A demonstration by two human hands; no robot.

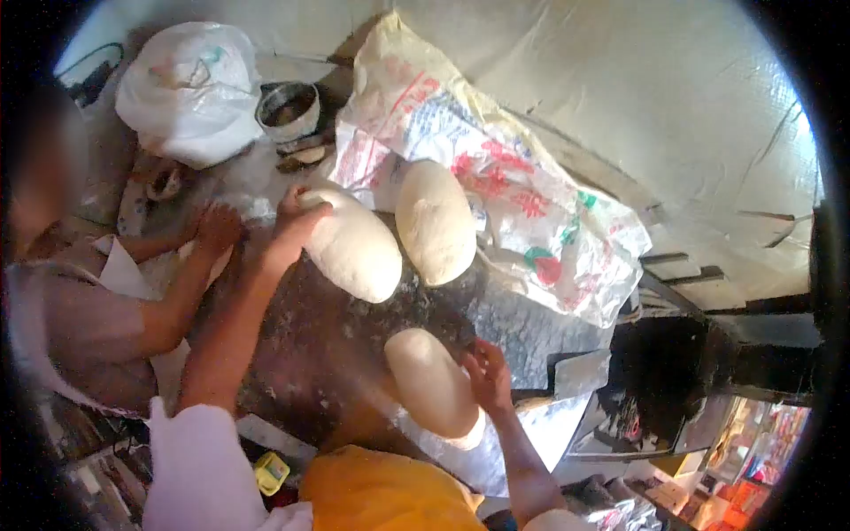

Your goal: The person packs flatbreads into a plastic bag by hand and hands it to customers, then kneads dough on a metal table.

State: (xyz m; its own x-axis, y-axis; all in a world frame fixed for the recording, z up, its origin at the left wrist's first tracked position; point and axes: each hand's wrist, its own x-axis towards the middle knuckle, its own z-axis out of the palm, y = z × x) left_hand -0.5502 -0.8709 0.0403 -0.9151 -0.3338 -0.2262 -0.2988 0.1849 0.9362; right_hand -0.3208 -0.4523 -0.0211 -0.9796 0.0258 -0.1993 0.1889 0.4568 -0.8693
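My left hand (301, 227) is wrapped around the upper left end of a large oval lump of dough (356, 250), its thumb on top. A second smooth dough lump (436, 221) lies just right of that one, close to the plastic sack. Nearest to me, a third dough lump (429, 382) rests on the dark worktop. My right hand (489, 375) is at the right side of this third lump, fingers apart and slightly bent; whether the fingertips touch the dough is unclear.
A co-worker's hands (217, 232) press on pale dough at the left. Behind stand a knotted white plastic bag (190, 93) and a bowl (289, 111). A printed plastic sack (496, 168) covers the back of the worktop (354, 354). A flat metal piece (580, 373) sits at the right edge.
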